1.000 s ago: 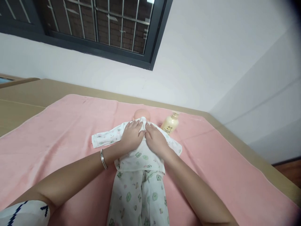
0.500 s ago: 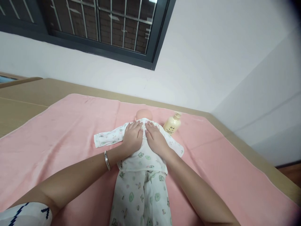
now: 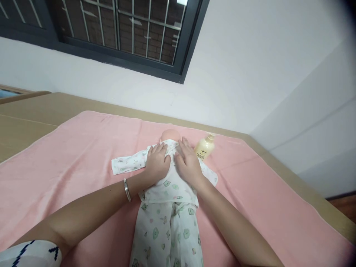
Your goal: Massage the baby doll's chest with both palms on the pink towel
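Lying lengthwise on the pink blanket (image 3: 97, 148) is a doll (image 3: 171, 191) in a white printed suit, its bald head (image 3: 170, 134) pointing to the wall. The left hand (image 3: 157, 163) and the right hand (image 3: 189, 163) lie flat over the two sides of its upper body, with the thumbs held apart from the fingers. Neither hand pinches anything. How firmly the palms press, I cannot tell from this angle.

In my judgement the doll is rather light. The cloth of the suit looks thin and soft, so it may wrinkle and slide over the body if only the cloth is pulled. The head seems smooth and perhaps a little slippery. A better hold would be around the trunk under the arms, with support for the head, than by the loose sleeve (image 3: 129, 164).

Near the right hand stands a pale yellow pump bottle (image 3: 206, 144). It carries a dark drawing and lines of small writing, too small to read. No brand can be read on the suit, only little green animal-like prints.
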The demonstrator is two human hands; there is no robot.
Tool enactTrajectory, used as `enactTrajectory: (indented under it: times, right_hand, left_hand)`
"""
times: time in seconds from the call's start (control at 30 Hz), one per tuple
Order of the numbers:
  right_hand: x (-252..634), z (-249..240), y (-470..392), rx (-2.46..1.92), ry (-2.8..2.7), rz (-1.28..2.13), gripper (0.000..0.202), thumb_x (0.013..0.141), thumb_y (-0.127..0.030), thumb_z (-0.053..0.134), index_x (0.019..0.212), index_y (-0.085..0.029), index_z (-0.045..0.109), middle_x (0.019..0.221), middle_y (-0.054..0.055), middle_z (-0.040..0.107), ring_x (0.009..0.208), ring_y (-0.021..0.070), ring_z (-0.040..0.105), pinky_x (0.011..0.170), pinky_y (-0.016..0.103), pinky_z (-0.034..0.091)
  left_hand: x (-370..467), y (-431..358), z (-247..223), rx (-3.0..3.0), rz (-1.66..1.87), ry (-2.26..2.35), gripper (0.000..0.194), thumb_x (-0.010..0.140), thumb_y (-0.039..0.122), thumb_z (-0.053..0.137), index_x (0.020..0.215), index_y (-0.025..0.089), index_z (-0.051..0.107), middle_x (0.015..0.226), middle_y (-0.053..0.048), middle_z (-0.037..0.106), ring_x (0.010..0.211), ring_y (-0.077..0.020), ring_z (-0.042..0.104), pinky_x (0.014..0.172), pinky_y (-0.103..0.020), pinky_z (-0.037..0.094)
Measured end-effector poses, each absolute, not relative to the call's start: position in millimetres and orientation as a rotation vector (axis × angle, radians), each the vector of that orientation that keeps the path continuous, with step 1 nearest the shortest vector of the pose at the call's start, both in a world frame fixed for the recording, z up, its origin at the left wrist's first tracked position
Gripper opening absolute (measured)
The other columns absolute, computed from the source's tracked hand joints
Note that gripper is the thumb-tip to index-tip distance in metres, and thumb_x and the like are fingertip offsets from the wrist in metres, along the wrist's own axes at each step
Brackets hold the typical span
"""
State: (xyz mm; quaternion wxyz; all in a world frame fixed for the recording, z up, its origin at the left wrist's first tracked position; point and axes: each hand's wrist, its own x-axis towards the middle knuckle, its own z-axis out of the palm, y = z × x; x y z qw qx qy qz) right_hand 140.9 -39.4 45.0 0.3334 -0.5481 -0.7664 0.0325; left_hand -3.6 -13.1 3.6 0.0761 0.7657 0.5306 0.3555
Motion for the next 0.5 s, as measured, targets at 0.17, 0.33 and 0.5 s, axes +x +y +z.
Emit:
enactTrajectory:
  times: [0.17, 0.33, 0.5]
  right_hand:
    - [143.9, 44.4, -36.1, -1.314, -2.294, 0.145, 0.049, 0.101, -0.037, 0.031, 0.145, -0.018, 0.045, 0.154, 0.009, 0.038, 0.148, 0.0227, 0.023, 0.120, 0.051, 0.021]
    - [146.1, 63.7, -41.9, -1.381, -2.391, 0.164, 0.045, 0.102, -0.039, 0.032, 0.129, -0.018, 0.061, 0.138, 0.011, 0.058, 0.134, 0.0249, 0.047, 0.113, 0.045, 0.035]
    - [168.1, 118.4, -66.3, -1.548, -2.219, 0.141, 0.039, 0.101, -0.038, 0.035, 0.114, -0.024, 0.070, 0.107, 0.005, 0.074, 0.103, 0.0264, 0.067, 0.092, 0.040, 0.049]
  left_hand:
    - [-3.0, -14.3, 4.7, 2.290, 1.024, 1.662, 0.052, 0.089, 0.025, 0.039, 0.138, 0.009, 0.050, 0.146, -0.015, 0.050, 0.139, -0.0320, 0.039, 0.118, -0.054, 0.024]
    - [-3.2, -13.3, 5.8, 2.296, 1.003, 1.669, 0.050, 0.090, 0.023, 0.038, 0.137, 0.011, 0.050, 0.145, -0.013, 0.051, 0.139, -0.0319, 0.040, 0.118, -0.054, 0.025]
    - [-1.6, -29.1, 18.5, 2.414, 0.954, 1.516, 0.049, 0.091, 0.020, 0.036, 0.137, 0.013, 0.050, 0.149, -0.012, 0.047, 0.142, -0.0292, 0.036, 0.118, -0.053, 0.024]
